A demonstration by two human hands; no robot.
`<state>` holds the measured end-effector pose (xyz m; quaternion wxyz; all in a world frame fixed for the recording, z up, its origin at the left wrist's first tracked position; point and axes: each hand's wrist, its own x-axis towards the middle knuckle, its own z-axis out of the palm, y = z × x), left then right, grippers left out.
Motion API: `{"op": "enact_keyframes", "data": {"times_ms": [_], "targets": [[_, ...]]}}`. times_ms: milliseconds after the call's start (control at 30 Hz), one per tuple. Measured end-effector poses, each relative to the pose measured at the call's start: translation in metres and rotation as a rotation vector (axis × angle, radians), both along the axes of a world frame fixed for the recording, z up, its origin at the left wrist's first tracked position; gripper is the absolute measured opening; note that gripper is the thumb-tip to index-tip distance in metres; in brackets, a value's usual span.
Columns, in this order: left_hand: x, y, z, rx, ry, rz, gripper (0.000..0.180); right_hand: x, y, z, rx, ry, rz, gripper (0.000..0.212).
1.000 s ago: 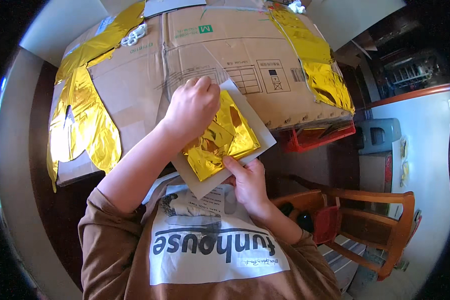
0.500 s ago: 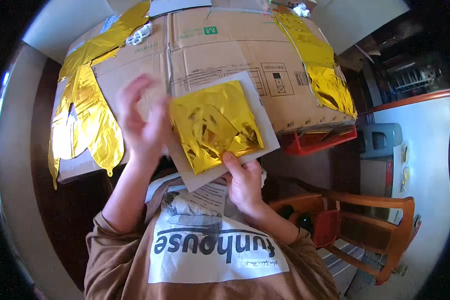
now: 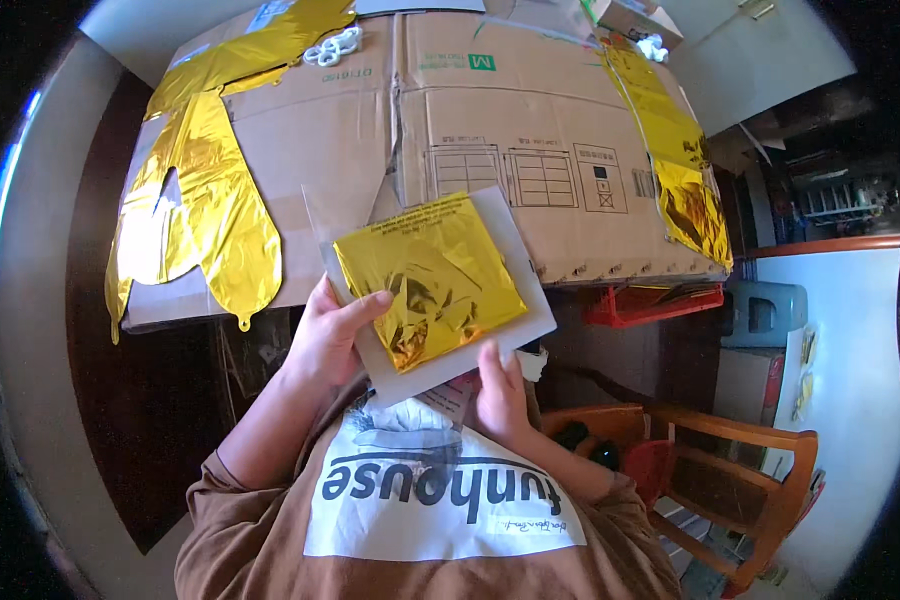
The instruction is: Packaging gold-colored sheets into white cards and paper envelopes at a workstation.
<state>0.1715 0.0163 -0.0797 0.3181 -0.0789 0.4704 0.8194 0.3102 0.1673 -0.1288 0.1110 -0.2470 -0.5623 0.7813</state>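
Note:
A folded gold foil balloon [image 3: 435,285] lies against a pale grey backing card [image 3: 530,318], tilted in front of my chest. Clear film shows past the card's upper left corner. My left hand [image 3: 332,335] grips the card's left side, its thumb across the front onto the foil and its other fingers mostly behind. At the lower right edge, my right hand [image 3: 500,395] has its thumb just over the card and a finger passing behind it. Flat, uninflated gold foil balloons [image 3: 225,215] lie at the left on a large cardboard surface [image 3: 340,130].
More gold foil [image 3: 685,190] runs down the cardboard's right side. White rings [image 3: 332,47] sit near its far left, and a small white item [image 3: 652,48] at the far right. A red tray [image 3: 655,303] shows under the edge. A wooden chair [image 3: 735,440] and blue-grey stool [image 3: 770,305] stand right.
My left hand has come in from the left and taken hold of the card's left side. My right hand has slid down to the card's edge. Printed lines now show on the foil's top.

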Motion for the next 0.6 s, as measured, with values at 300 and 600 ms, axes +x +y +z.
{"op": "enact_keyframes", "data": {"times_ms": [300,600], "targets": [[0.007,-0.022,0.006,-0.146,0.035,-0.336,0.095,0.026,0.068,0.043,-0.1,0.096,0.118,0.109],[0.032,-0.059,0.04,-0.053,-0.021,-0.391,0.1,0.039,0.07,0.065,-0.224,0.076,0.334,0.115]]}}
